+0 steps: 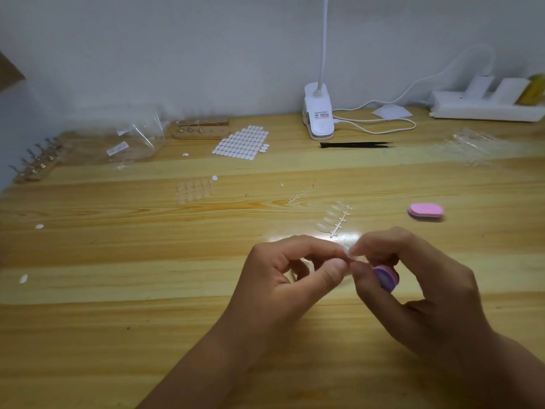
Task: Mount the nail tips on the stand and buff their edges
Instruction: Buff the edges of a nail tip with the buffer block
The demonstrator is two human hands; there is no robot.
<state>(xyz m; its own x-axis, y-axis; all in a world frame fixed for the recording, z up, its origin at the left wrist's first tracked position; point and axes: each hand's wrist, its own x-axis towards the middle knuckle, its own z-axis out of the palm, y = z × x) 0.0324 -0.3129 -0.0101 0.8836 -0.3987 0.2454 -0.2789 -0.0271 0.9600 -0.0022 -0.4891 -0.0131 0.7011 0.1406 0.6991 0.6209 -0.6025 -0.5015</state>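
Over desk [118, 290], left hand [289, 278] and right hand [418, 290] (curled) pinch nail tip [352, 252].

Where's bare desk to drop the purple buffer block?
Free: near wooden desktop left of the left hand; the band between black tweezers and pink oval buffer block. Crowded: clear nail-tip strip mid-desk; back-left wooden stands, white sticker sheet.

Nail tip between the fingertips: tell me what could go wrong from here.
1. The clear nail tip is held only by fingertips of the left hand and right hand; it may spring away and be hard to spot.
2. The right hand also grips the purple buffer, so its pinch could slip.
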